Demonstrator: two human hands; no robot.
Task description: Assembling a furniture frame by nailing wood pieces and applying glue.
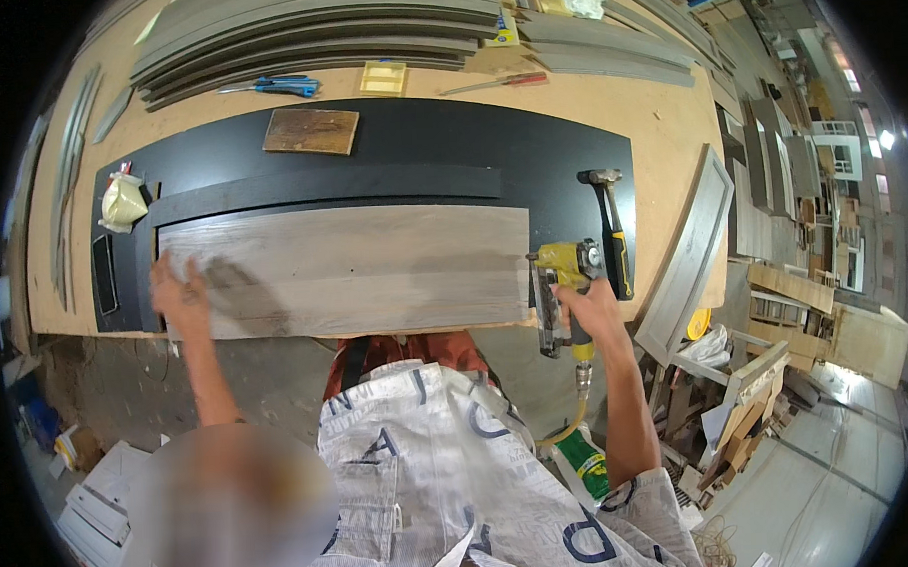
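A grey wood-grain panel (374,271) lies along the near edge of a black board (419,135). My left hand (181,293) rests at the panel's left end, fingers apart and holding nothing. My right hand (593,309) is wrapped round the grip of a yellow and black air nail gun (568,264). The gun stands at the panel's right end, and a yellow hose (577,419) runs down from its handle. Whether its nose touches the panel I cannot tell. Behind the panel, a dark strip (331,188) runs lengthwise. A hammer (615,228) lies to the right of the gun.
Stacked grey boards (315,33) fill the table's far side. Before them lie blue-handled pliers (287,85), a yellow tray (383,78) and a red-handled screwdriver (507,82). A brown wood block (311,132) sits on the black board. A framed grey panel (683,260) leans at the table's right edge.
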